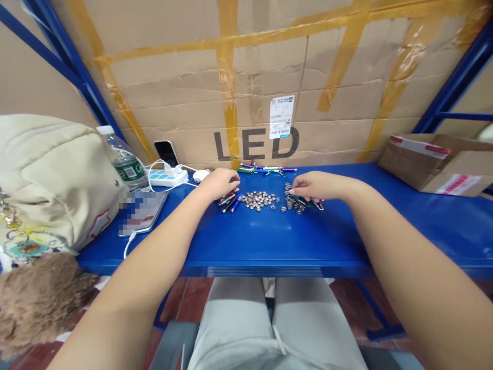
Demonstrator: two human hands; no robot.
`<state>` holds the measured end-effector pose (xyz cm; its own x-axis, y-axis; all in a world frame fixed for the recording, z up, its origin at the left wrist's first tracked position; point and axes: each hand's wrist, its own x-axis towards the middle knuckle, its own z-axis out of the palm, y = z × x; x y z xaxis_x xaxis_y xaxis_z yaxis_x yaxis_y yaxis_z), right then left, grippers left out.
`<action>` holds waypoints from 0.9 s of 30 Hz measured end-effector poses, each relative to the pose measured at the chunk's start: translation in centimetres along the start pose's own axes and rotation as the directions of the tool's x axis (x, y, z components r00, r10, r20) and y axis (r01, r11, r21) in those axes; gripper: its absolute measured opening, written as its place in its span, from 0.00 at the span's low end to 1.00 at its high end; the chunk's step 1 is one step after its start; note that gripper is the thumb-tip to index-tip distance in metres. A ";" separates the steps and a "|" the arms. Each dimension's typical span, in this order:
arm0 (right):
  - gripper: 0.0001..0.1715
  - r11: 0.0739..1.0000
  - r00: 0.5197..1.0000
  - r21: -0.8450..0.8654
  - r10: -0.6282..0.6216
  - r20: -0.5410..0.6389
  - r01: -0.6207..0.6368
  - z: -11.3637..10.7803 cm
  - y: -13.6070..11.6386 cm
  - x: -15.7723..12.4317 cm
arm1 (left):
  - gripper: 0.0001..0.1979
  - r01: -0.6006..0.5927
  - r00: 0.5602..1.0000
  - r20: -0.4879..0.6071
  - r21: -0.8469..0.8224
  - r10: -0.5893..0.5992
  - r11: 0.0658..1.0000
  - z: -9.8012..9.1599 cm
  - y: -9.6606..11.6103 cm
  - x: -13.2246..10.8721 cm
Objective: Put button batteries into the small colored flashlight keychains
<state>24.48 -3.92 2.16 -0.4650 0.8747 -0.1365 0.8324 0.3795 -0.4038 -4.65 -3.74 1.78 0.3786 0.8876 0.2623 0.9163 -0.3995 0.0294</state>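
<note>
My left hand [221, 184] is at the left of the work area, fingers curled down over a bunch of small tubes [228, 203] in black, blue and red that look like mini flashlights. Its fingertips are partly hidden. My right hand [310, 186] is bent over a pile of small silvery metal parts [296, 208], with coloured carabiner clips [319, 204] under and beside it. Its fingers are drawn together at the pile; what they pinch, if anything, is too small to make out. Between both hands lie many round metal button-like pieces [259, 199], spread flat.
Behind the hands lies a row of coloured tubes with clips [267, 169]. On the left are a phone [146, 213] on a cable, a power strip [167, 177], a bottle [127, 164] and a bag [57, 174]. An open carton [433, 162] stands right on the blue table [246, 246].
</note>
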 end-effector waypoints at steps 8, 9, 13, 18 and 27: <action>0.17 0.999 0.998 -0.024 -0.035 -0.046 0.034 0.3 -0.8 0.2 | 0.12 0.059 0.987 0.129 0.261 -0.095 0.964 1.8 -0.3 7.7; 0.17 0.998 0.998 -0.031 -0.050 -0.043 0.049 0.3 -0.8 0.2 | 0.12 0.051 0.985 0.144 0.263 -0.091 0.964 2.3 -0.4 8.6; 0.16 0.995 0.995 -0.055 -0.081 -0.055 0.078 0.2 -1.3 0.0 | 0.14 0.045 0.982 0.165 0.257 -0.090 0.965 4.1 -0.4 10.4; 0.14 0.995 0.985 -0.033 -0.093 -0.143 0.089 0.6 -1.0 0.5 | 0.12 0.031 0.989 0.136 0.219 -0.062 0.975 4.0 0.5 10.5; 0.26 0.892 0.710 -0.112 -0.420 -0.565 0.438 1.5 -2.1 0.9 | 0.15 -0.086 0.987 0.086 -0.438 0.137 0.895 -1.7 6.3 2.6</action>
<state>21.92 -4.38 1.56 -0.5094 0.6325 0.5835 0.5724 0.7554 -0.3190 1.85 -4.32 4.33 0.5103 0.8409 0.1803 0.7300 -0.5343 0.4262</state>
